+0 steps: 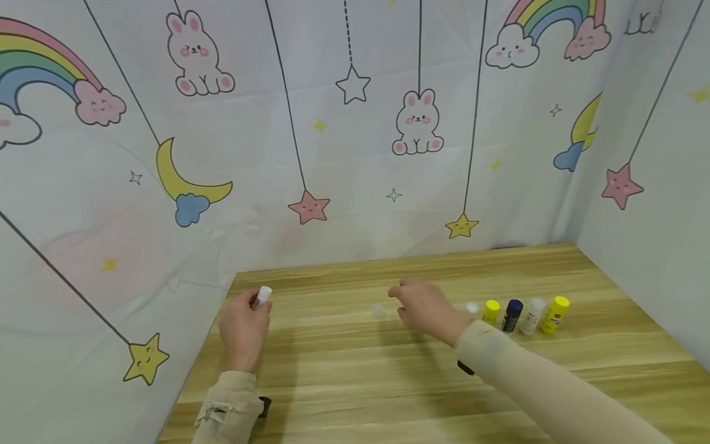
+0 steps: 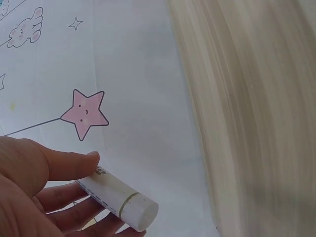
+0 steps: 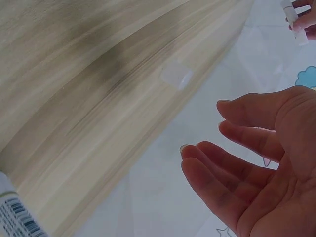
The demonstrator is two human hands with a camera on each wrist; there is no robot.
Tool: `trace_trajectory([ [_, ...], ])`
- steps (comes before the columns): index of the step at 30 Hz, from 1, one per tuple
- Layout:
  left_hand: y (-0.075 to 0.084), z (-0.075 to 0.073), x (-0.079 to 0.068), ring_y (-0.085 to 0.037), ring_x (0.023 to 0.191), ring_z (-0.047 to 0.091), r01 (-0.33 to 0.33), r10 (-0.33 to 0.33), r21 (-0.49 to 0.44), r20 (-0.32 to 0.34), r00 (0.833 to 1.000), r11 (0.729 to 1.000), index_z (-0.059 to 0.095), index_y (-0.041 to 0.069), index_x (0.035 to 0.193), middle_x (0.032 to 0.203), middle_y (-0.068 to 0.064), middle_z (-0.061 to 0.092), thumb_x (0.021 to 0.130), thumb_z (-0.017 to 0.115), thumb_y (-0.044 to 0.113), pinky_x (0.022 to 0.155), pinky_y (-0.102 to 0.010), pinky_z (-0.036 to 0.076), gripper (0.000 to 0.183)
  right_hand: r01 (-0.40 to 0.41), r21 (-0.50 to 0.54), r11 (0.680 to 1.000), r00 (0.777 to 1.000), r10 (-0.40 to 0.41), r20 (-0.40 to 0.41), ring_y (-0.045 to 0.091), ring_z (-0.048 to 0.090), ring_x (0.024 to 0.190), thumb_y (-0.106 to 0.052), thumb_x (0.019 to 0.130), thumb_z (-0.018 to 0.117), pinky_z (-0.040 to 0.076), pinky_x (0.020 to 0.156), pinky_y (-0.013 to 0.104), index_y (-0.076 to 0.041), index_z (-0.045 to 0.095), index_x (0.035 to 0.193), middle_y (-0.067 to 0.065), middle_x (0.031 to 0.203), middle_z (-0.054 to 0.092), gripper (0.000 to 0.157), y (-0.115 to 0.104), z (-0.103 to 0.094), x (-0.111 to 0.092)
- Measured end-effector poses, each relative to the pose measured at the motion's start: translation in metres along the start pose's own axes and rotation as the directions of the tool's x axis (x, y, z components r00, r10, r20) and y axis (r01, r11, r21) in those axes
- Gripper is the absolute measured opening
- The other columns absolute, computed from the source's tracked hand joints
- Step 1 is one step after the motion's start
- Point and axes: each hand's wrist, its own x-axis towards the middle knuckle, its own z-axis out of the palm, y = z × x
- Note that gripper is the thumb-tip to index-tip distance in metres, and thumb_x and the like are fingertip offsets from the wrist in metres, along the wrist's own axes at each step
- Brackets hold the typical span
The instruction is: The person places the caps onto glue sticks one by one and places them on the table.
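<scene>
Our left hand (image 1: 244, 330) grips a white glue stick (image 1: 261, 297) at the table's (image 1: 355, 382) left edge; its clear cap (image 1: 378, 311) lies off, mid-table; our right hand (image 1: 424, 310) hovers beside it, fingers relaxed; four sticks (image 1: 524, 315) wait rightward, seemingly untouched.

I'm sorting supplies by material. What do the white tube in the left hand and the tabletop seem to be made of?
The white cylindrical tube, held by the left hand, looks like smooth matte plastic: even white surface, printed label, rounded moulded end. The light wooden tabletop looks like wood or wood-grain laminate with streaked grain and a slight sheen; which one cannot be told.
</scene>
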Motion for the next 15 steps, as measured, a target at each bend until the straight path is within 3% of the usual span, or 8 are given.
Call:
trace_trajectory([
  [5, 0.003, 0.000, -0.001, -0.040, 0.093, 0.068, 0.013, -0.016, 0.033, 0.070, 0.997, 0.999, 0.070, -0.002, 0.116, 0.104, -0.021, 0.072, 0.088, 0.074, 0.006, 0.076, -0.056, 0.052, 0.030, -0.039, 0.067, 0.997, 0.999, 0.038, 0.019, 0.021, 0.063, 0.080, -0.010, 0.088, 0.075, 0.052, 0.063, 0.036, -0.011, 0.072, 0.120, 0.006, 0.103, 0.066, 0.033, 0.001, 0.009, 0.007],
  [15, 0.017, -0.002, -0.003, -0.040, 0.095, 0.066, 0.003, -0.008, 0.036, 0.137, 0.990, 0.999, 0.070, -0.001, 0.115, 0.103, -0.021, 0.069, 0.088, 0.076, 0.005, 0.079, -0.056, 0.051, 0.028, -0.102, 0.173, 0.980, 0.994, 0.092, 0.066, 0.026, 0.066, 0.093, -0.008, 0.088, 0.074, 0.055, 0.076, 0.041, -0.011, 0.070, 0.124, 0.009, 0.111, 0.069, 0.036, -0.001, 0.020, 0.022],
])
